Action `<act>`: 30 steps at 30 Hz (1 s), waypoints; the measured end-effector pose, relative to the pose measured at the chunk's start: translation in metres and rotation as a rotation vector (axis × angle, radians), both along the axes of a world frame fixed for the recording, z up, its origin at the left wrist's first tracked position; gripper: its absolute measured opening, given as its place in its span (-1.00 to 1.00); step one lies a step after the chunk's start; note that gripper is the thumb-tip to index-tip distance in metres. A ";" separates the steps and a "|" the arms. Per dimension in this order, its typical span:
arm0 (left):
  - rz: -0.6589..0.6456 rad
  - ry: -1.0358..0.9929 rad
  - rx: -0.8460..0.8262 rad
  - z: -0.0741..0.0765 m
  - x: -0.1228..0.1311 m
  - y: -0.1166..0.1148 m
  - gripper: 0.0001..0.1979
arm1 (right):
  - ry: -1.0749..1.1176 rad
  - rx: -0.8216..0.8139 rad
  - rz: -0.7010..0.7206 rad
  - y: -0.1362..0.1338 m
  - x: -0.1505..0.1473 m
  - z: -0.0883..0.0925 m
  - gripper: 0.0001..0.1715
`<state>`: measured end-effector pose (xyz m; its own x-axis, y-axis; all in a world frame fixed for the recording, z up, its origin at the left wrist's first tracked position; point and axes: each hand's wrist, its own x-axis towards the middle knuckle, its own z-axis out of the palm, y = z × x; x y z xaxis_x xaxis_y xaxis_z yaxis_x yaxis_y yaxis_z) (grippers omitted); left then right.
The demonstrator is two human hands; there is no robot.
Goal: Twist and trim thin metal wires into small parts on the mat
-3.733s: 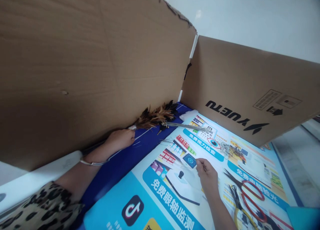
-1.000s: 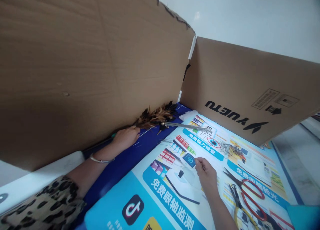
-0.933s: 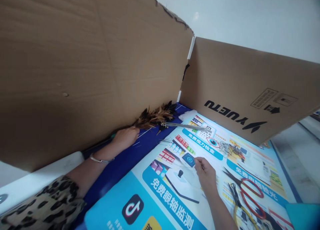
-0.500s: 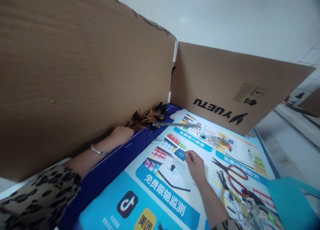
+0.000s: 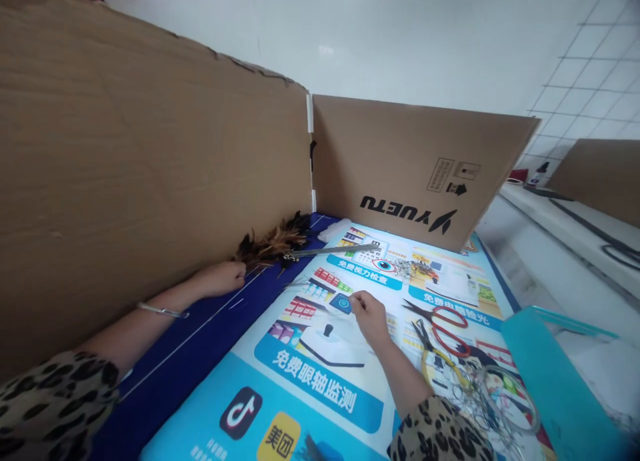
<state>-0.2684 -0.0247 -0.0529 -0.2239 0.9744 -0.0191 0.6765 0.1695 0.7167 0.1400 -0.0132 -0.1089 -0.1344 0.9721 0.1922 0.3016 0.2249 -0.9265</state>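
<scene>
Likely a craft workspace: feathers [image 5: 273,243], scissors [image 5: 433,313], pliers [image 5: 428,344] and wire [image 5: 537,417] near 2 cardboard panels [image 5: 400,157].

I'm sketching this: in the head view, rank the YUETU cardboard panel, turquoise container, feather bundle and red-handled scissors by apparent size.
1. YUETU cardboard panel
2. Turquoise container
3. Feather bundle and red-handled scissors: too alike to rank.

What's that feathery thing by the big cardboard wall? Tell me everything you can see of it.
The bunch of feathers is long and shaggy, mixed brown and black, darkest at the far end. It lies along the foot of the cardboard wall, on a dark blue surface. The left hand is at its near end, the grip hidden. Thin metallic-looking rods end close by its right side.
</scene>
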 end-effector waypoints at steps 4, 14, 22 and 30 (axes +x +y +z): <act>-0.139 -0.317 -0.031 0.011 0.032 0.006 -0.77 | 0.179 -0.101 -0.045 0.002 0.000 0.001 -0.71; -0.355 -1.079 0.061 0.012 0.201 0.044 -0.57 | 0.542 -0.224 -0.178 0.003 0.004 0.012 -0.64; -0.266 -1.291 0.082 -0.004 0.239 0.042 -0.69 | 0.657 -0.239 -0.220 0.003 0.004 0.013 -0.59; -0.159 -1.349 0.117 -0.013 0.248 0.030 -0.67 | 0.537 -0.249 -0.229 -0.009 -0.010 0.018 -0.61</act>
